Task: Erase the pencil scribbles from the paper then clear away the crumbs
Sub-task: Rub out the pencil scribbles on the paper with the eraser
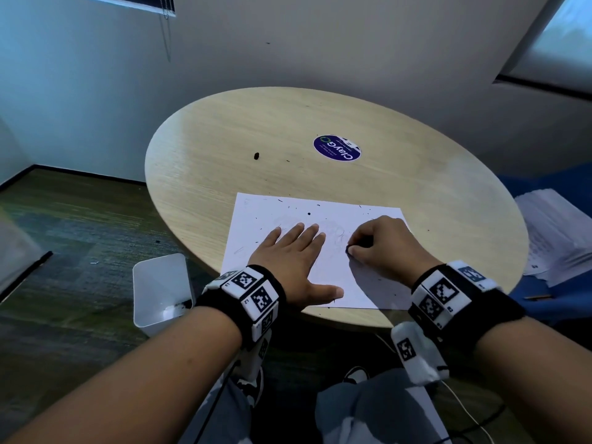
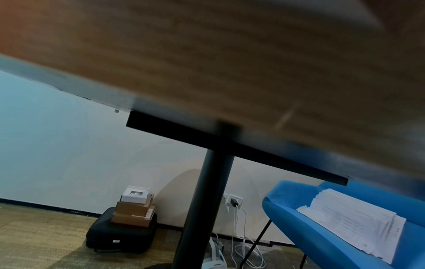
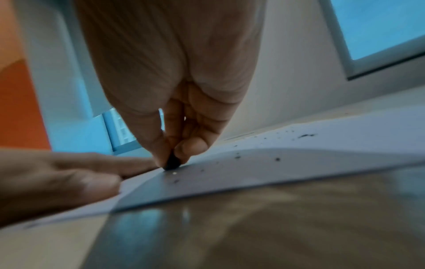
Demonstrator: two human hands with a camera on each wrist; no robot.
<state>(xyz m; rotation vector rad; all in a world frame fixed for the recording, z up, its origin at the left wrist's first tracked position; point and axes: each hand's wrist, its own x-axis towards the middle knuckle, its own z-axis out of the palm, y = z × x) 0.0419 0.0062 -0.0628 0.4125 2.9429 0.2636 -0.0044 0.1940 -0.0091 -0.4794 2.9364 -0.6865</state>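
Eraser: a tiny dark eraser sits low in the middle of the right wrist view, its tip touching the paper. It looks small and a bit soft, so it could slip out; it is best pinched close to the tip.
Right hand: the right hand is curled up, thumb and fingers pinching the eraser.
Paper: the white paper lies in the lower middle of the head view. It looks thin, light and bendy. It may slide or crinkle when rubbed, so press it flat near the rubbing spot.
Scribbles: faint pencil scribbles show between the two hands.
Left hand: the left hand lies flat with straight fingers, pressing on the paper and holding nothing.
Crumbs: dark crumbs dot the paper. They look very light and easy to brush off.
Table: a round wooden table is under it all.
Bin: a white bin stands on the floor at lower left.
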